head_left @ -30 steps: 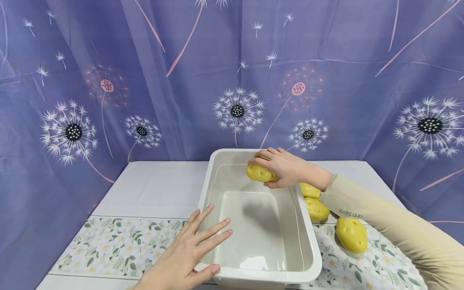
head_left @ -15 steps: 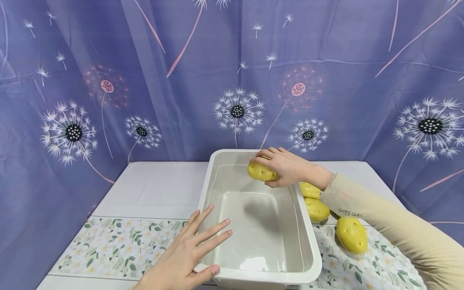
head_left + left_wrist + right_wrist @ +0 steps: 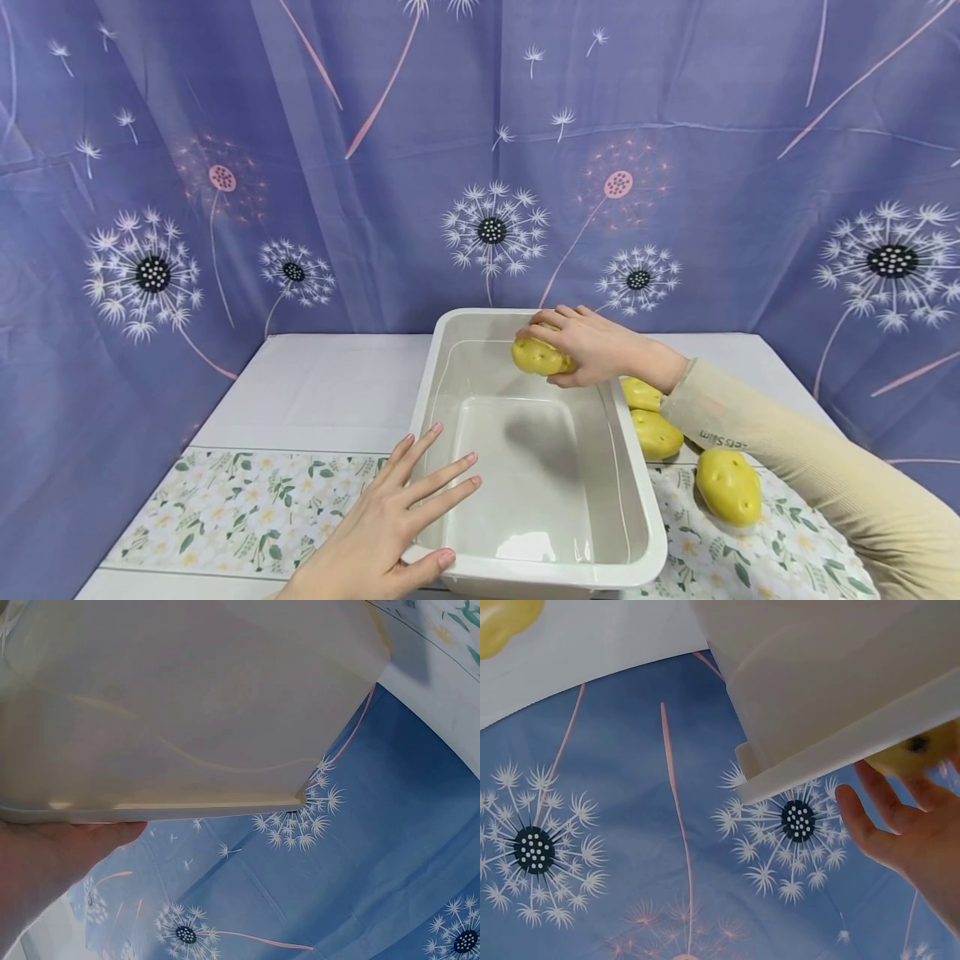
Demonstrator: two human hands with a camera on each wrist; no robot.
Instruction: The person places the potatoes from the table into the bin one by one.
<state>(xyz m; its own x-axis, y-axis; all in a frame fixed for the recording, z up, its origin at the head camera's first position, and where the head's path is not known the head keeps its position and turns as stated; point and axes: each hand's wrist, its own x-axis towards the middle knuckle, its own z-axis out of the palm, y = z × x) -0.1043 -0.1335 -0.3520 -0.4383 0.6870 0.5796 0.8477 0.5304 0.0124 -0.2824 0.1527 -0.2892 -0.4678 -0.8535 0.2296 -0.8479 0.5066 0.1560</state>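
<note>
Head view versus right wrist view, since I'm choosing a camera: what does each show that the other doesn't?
Only the head view shows the left hand, beige sleeve and floral strip. Only the right wrist view shows the dark spot on the held potato. Both show the right hand holding that potato, the white tub and dandelion-print curtain.

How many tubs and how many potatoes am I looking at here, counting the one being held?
White tub: 1
Yellow potatoes: 4 in view (1 in the right hand, 3 beside the tub)
Total: 5
</note>
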